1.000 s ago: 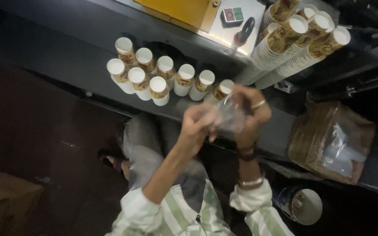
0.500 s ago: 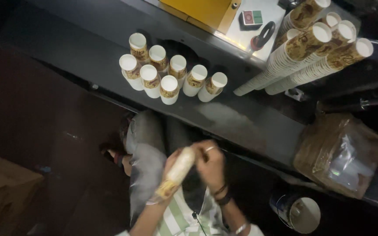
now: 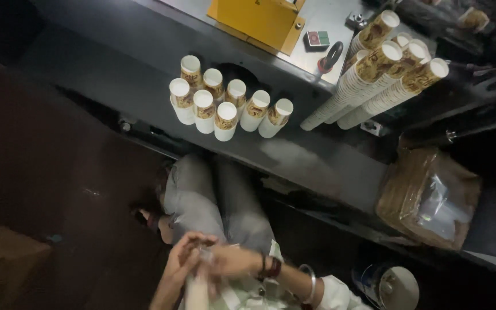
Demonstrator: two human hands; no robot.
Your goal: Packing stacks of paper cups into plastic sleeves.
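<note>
While hands point(image 3: 208, 264) clasp, cups point(image 3: 225, 109) ahead, bag point(image 3: 429, 198) right

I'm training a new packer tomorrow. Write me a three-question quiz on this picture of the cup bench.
1. True or false: the loose cups stand on the shelf with their open ends up.
2. What lies nearest the cup stacks? A) yellow box B) red-handled tool C) brown bag
3. Fill in: both hands, left and right, close around a pale ____ at the person's lap.

Key: 1 true. 2 B. 3 stack of cups, as far as the blur allows.
</note>
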